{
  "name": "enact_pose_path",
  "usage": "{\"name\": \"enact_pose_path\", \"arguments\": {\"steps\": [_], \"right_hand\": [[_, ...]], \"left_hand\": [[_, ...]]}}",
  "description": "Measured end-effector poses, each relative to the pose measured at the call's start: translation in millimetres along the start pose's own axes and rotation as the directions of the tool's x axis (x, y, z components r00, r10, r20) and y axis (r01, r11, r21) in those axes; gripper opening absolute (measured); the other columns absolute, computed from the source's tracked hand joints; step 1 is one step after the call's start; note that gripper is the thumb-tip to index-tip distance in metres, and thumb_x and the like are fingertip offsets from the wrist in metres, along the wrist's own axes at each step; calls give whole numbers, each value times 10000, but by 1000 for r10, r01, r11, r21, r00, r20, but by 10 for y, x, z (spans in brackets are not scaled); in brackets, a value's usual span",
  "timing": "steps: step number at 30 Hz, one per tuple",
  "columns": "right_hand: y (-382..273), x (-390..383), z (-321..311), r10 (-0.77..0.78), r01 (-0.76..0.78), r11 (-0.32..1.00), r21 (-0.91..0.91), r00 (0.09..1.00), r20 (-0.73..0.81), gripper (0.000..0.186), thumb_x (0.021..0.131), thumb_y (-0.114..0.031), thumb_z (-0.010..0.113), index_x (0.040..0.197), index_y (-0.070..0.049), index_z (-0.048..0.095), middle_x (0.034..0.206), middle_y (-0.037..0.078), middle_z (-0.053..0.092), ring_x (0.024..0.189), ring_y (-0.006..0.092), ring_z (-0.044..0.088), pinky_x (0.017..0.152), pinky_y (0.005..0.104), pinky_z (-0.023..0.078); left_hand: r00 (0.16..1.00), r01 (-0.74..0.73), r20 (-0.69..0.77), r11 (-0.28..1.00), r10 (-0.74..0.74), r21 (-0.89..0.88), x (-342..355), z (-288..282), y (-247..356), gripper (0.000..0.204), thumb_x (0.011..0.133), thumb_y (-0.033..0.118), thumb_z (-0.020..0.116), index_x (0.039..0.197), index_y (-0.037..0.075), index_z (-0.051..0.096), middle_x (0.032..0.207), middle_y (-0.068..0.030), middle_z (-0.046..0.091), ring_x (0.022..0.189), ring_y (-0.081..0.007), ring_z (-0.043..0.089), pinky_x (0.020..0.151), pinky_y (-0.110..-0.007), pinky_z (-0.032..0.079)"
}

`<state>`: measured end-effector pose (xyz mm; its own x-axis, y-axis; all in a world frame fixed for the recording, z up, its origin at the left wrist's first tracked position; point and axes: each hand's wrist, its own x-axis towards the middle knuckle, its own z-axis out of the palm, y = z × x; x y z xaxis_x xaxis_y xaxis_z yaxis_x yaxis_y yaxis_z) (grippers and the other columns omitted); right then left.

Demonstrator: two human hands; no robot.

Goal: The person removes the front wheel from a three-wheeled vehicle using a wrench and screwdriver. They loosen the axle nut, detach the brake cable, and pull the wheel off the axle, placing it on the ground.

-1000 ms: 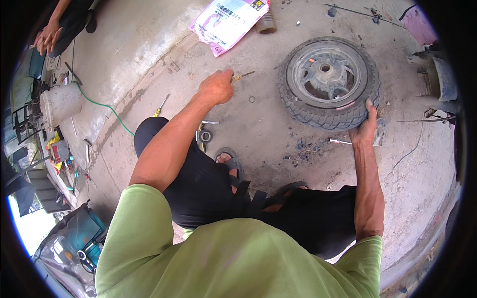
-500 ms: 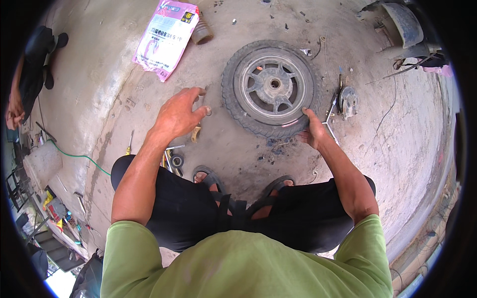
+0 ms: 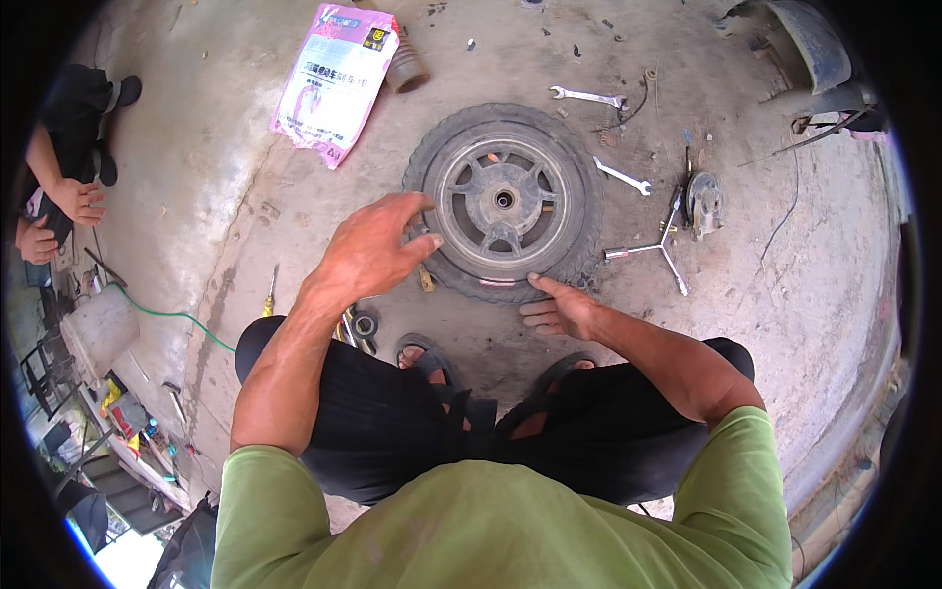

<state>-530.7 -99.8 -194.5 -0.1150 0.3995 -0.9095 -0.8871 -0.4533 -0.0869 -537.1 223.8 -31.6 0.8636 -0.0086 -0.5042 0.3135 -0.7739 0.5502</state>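
Observation:
A wheel with a black tyre and grey rim (image 3: 503,232) lies flat on the floor in front of me. My left hand (image 3: 373,243) is at the tyre's left edge, thumb and forefinger apart, with nothing seen between them. Under it, part of a yellow handle (image 3: 426,281) shows; the rest of that tool is hidden. My right hand (image 3: 566,310) is at the near edge of the tyre. Its thumb rests on the sidewall, while the other fingers extend below the edge, apart from the thumb.
Right of the wheel lie a wrench (image 3: 622,177), a three-armed socket wrench (image 3: 669,249) and a round metal hub part (image 3: 705,204). Another wrench (image 3: 589,96) lies beyond it. A pink-and-white bag (image 3: 336,88) is at the far left. Another person's hands (image 3: 77,201) show at the left edge.
The wheel has slid left and toward me, uncovering two wrenches. My right hand has moved left with it, and its fingers have come out from under the tyre. My left hand is now beside the tyre.

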Motion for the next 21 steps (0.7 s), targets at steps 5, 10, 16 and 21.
{"name": "enact_pose_path", "arguments": {"steps": [5,10,16,21], "right_hand": [[-88,10,-32,118,-123,989,-82,991,-55,1038,899,-729,544,1538,42,271,1380,243,583,1242,350,588,1059,460,445],[-201,-3,35,147,-168,955,-243,984,-102,1052,857,-821,481,1458,39,411,1327,219,628,1136,326,640,986,465,459],[10,-57,256,172,-168,980,-108,985,26,714,938,-675,490,1318,-75,559,1135,136,686,973,271,663,774,387,515],[347,-682,1190,-123,122,992,-38,992,-13,520,977,-539,544,1245,-95,588,1097,98,683,961,249,663,754,365,522]], "left_hand": [[999,-47,-13,999,47,7,-20,-75,139,474,880,238,715,1291,29,605,1235,-192,643,1107,-334,641,966,-438,504],[989,-143,43,988,141,50,-243,-95,236,499,873,264,714,1307,58,577,1201,-184,629,1130,-374,617,960,-467,511],[878,-464,-176,882,446,-80,-685,122,748,284,691,175,731,910,6,665,870,-194,644,861,-354,678,742,-520,530],[936,-203,215,925,280,-322,-1196,-74,961,397,819,287,707,1101,20,623,1038,-204,644,1023,-386,641,877,-525,494]]}}
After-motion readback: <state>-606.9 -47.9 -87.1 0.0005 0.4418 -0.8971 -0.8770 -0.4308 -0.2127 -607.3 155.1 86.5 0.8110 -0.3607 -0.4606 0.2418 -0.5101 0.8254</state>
